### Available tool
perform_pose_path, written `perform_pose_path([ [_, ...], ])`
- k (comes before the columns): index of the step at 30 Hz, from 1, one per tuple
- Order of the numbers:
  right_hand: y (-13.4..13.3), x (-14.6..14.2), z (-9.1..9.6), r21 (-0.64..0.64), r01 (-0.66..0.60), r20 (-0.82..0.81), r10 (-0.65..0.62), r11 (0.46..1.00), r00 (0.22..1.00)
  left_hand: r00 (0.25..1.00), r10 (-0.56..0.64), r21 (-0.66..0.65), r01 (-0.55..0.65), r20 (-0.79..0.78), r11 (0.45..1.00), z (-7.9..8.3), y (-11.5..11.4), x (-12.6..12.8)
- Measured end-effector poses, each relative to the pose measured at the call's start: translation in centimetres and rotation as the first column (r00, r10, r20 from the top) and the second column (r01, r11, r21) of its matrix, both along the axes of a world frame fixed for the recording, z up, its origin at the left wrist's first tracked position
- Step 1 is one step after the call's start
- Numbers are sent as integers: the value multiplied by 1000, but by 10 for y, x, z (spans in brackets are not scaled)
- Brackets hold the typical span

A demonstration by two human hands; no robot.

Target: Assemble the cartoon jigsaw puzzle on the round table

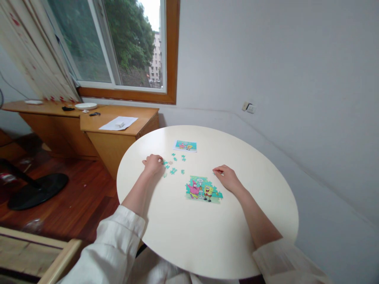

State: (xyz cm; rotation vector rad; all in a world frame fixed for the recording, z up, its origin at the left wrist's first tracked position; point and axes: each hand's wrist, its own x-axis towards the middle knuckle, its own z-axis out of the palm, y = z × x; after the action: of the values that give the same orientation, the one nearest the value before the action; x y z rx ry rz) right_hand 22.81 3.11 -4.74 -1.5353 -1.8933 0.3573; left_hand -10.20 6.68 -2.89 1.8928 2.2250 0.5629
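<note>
A partly assembled cartoon jigsaw puzzle (pixel 203 189) lies on a round white table (pixel 207 236). Several loose teal pieces (pixel 174 165) are scattered just above and left of it. My left hand (pixel 153 164) rests curled on the table at the left edge of the loose pieces, fingertips closed on one. My right hand (pixel 226 176) sits at the puzzle's upper right corner, fingers pinched on a small teal piece. A small reference picture card (pixel 185 146) lies farther back on the table.
A wooden desk (pixel 118 130) with a paper sheet (pixel 118 123) stands behind the table under a window (pixel 118 43). A white plate (pixel 85 105) sits on the desk. A fan base (pixel 38 190) stands on the wooden floor at left. A wall socket (pixel 248 107) is at right.
</note>
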Motion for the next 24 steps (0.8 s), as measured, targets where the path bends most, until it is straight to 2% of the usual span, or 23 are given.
perform_pose_path([
  [15, -3, -4, 5, 3, 2, 17, -2, 1000, 1000, 1000, -26, 8, 26, -16, 1000, -4, 1, 9],
  [22, -3, -4, 5, 7, -5, 28, 4, 1000, 1000, 999, -19, 49, 21, -32, 999, 0, -5, 19],
  [24, -3, -5, 5, 8, -5, 29, 5, 1000, 1000, 999, -50, 90, 51, -12, 995, -1, -7, 24],
])
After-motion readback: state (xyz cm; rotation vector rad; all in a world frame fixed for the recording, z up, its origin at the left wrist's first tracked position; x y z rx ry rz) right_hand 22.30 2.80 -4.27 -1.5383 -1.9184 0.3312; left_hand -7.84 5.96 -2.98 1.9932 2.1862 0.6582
